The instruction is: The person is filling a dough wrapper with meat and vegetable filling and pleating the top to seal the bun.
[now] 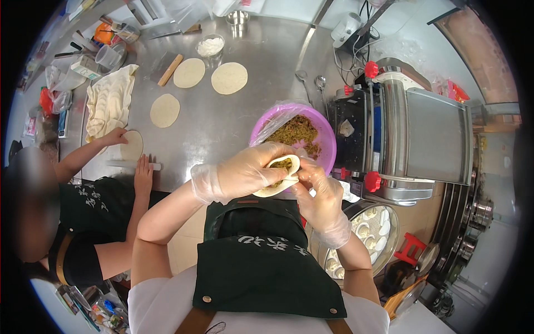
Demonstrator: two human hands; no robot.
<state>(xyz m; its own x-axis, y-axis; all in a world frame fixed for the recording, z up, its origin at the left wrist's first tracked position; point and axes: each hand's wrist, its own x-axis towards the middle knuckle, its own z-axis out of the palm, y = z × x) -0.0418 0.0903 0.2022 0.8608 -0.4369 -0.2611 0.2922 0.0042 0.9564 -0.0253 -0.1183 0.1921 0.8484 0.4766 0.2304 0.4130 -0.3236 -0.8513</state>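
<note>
In clear plastic gloves, both my hands hold a round dough wrapper [269,191] cupped around a green minced filling [285,165]. My left hand [242,170] supports it from the left, its thumb lying over the filling. At the right edge, my right hand [320,192] pinches the dough rim between its fingers. The wrapper's top is still parted, and the filling shows inside. Just beyond my hands stands a pink-purple bowl [330,133] of the same-looking filling [295,131], partly covered by clear plastic film [273,123].
Flat dough rounds [229,78] lie on the steel table [211,119]. At left, a co-worker's hands [144,170] work a dough round with a rolling pin [125,164]. A dough-rolling machine [436,136] stands right. Below it, a round tray [394,245] holds several shaped buns [364,229].
</note>
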